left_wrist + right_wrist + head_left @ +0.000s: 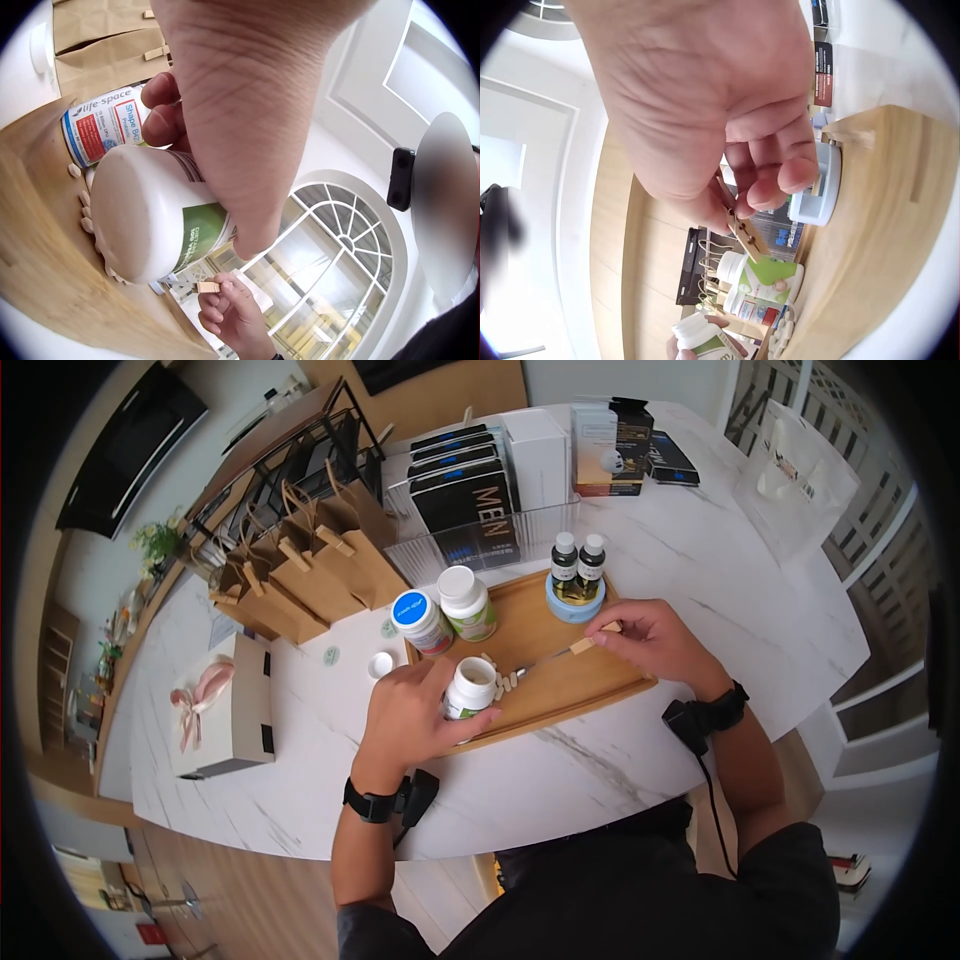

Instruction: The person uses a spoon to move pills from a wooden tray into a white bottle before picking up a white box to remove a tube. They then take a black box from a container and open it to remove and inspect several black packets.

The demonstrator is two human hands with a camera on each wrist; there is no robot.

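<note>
My left hand (412, 710) grips an uncapped white bottle (474, 682) with a green label, upright at the wooden tray's (560, 712) near left part; the left wrist view shows its base and label. White capsules (506, 682) lie on the tray just right of it. Between thumb and fingers my right hand (650, 640) pinches a wooden clothespin (588, 643), also visible in the right wrist view (744, 232). A thin metal tool (548, 658) extends from the clothespin, its tip by the capsules. A white cap (380, 664) lies left of the tray.
Two capped bottles, one blue-topped (416, 618) and one white-topped (468, 600), stand behind my left hand. Two dark bottles (577, 568) stand in a blue holder (575, 605). Paper bags (330, 565), a white box with ribbon (228, 705) and a clear rack (480, 550) surround the tray.
</note>
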